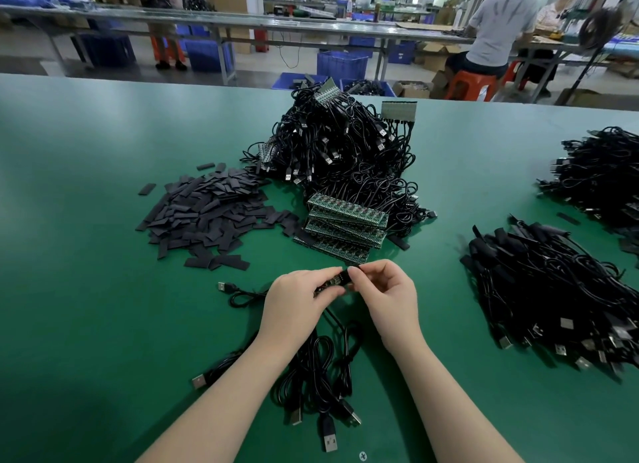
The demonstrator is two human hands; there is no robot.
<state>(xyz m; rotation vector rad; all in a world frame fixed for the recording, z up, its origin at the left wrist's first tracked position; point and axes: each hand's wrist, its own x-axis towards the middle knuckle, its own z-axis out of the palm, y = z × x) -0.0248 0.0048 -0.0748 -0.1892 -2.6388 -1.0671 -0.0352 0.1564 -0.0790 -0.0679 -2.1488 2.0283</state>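
Both your hands meet low in the middle of the green table (86,220), just in front of you. Your left hand (294,303) has fingers curled, pinching a small circuit board (330,282) by its near end. Your right hand (387,296) is also curled, thumb and forefinger pinching a short black sleeve (347,276) at the board's far end. Sleeve and board touch; how far the sleeve sits over the board I cannot tell, as fingers cover it. A thin black cable (337,319) drops from the board down between your wrists. It joins a loose bunch of USB cables (321,376) lying on the table under your forearms, plugs pointing towards you. One USB plug (226,287) lies just left of your left hand.

Beyond your hands sits a stack of green board strips (345,224), near but apart. Behind it is a big tangled heap of black cables (339,151). Left of the stack is a flat pile of cut black sleeve pieces (207,210). To your right lies a bundle of sleeved cables (553,300), and another dark heap (605,175) lies farther back. People sit at a bench in the background.
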